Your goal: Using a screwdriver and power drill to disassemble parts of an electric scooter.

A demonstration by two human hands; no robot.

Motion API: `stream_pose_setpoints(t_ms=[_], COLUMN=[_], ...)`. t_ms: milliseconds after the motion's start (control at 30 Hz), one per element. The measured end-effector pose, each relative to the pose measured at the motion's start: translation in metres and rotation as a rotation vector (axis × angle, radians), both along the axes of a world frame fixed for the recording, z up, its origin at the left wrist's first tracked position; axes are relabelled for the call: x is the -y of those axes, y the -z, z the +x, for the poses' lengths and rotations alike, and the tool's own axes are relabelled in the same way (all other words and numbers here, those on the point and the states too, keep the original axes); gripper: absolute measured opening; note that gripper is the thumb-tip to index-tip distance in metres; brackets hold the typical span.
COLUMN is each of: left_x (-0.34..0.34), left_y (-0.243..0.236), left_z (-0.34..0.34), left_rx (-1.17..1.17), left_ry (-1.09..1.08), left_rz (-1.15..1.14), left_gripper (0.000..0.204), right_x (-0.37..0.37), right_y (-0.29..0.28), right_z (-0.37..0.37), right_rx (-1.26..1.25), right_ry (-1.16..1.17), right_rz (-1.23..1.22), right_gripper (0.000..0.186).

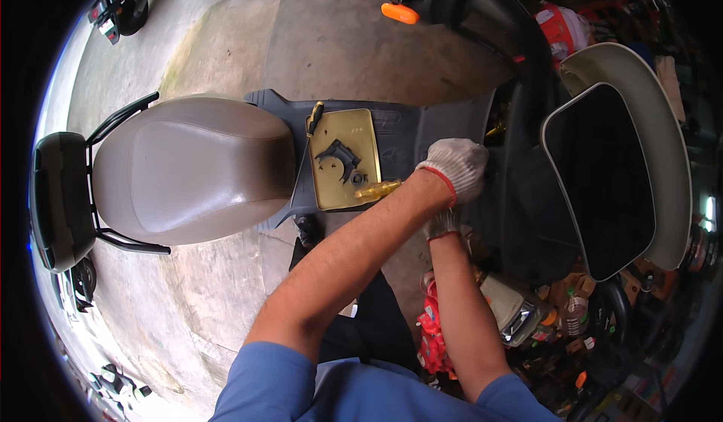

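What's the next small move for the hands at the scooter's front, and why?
Probably shift the left hand slightly aside to expose the part of the dark front panel it covers. The right hand is also mostly hidden beneath it, so neither grip can be checked from this view.

Room above tray (328, 193) — seat (192, 167) blocking left, left hand (458, 164) blocking right

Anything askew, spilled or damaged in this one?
Nothing looks plainly spilled or damaged. Slightly askew: the yellow-and-black screwdriver lies slanted across the tray's upper left corner instead of inside, and a translucent yellow handle overhangs its lower right edge.
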State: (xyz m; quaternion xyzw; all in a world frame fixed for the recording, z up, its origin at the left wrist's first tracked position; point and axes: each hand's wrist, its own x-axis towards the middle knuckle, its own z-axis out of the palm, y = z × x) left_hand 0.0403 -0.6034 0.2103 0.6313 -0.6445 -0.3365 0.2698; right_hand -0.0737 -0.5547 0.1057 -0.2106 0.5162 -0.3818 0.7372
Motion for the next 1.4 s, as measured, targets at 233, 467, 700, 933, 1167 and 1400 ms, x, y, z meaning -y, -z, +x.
stream_pose_setpoints(t_ms=[233, 467, 700, 933, 1167, 1400], left_x=[-0.001, 0.017, -0.02, -0.018, -0.03, -0.149], left_y=[-0.006, -0.025, 0.013, 0.0, 0.024, 0.099], left_z=[-0.013, -0.013, -0.022, -0.027, 0.006, 0.096], left_rx=[-0.058, 0.093, -0.376, -0.164, -0.616, -0.301], left_ry=[-0.003, 0.118, -0.229, -0.181, -0.029, -0.075], left_rz=[0.017, 0.074, -0.128, -0.027, -0.079, 0.367], left_gripper=[0.027, 0.021, 0.029, 0.036, 0.045, 0.051], right_x=[0.011, 0.016, 0.01, 0.009, 0.025, 0.013], right_y=[0.056, 0.075, 0.078, 0.071, 0.033, -0.056], right_z=[-0.058, -0.094, -0.082, -0.091, -0.081, 0.0], right_rx=[0.469, -0.652, -0.716, -0.831, -0.417, -0.367], right_ry=[0.036, -0.419, -0.548, -0.658, -0.4, -0.22], right_rz=[0.109, -0.606, -0.604, -0.647, -0.523, -0.157], right_gripper=[0.062, 0.056, 0.055, 0.053, 0.047, 0.021])
